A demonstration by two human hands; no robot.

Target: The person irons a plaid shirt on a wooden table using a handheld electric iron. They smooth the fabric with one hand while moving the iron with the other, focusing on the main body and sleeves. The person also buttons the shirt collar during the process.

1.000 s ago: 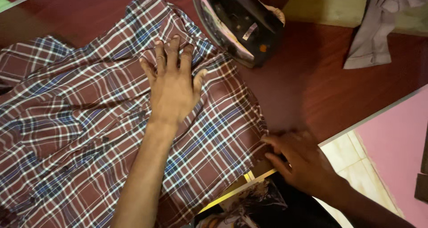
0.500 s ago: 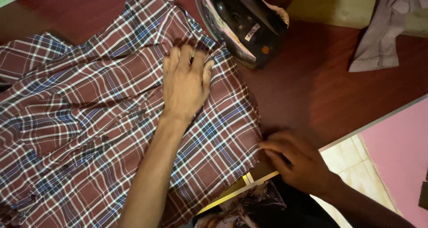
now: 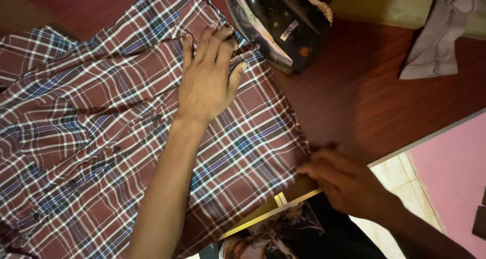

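A maroon plaid shirt (image 3: 91,117) with white and blue checks lies spread over a dark red table (image 3: 354,102). My left hand (image 3: 208,76) rests flat on the shirt near its far edge, fingers stretched out and close to the iron. My right hand (image 3: 344,180) pinches the shirt's hem at the table's near edge. A black electric iron (image 3: 276,21) stands tilted on its heel just beyond my left fingertips.
A grey garment (image 3: 438,28) lies crumpled at the table's far right. The table's pale edge strip (image 3: 283,201) runs diagonally below the shirt. Beyond it are a pink surface (image 3: 450,168) and light floor tiles (image 3: 395,173).
My left hand has slid across the shirt toward the iron and flattened out. My right hand has stayed at the hem, shifting only slightly.
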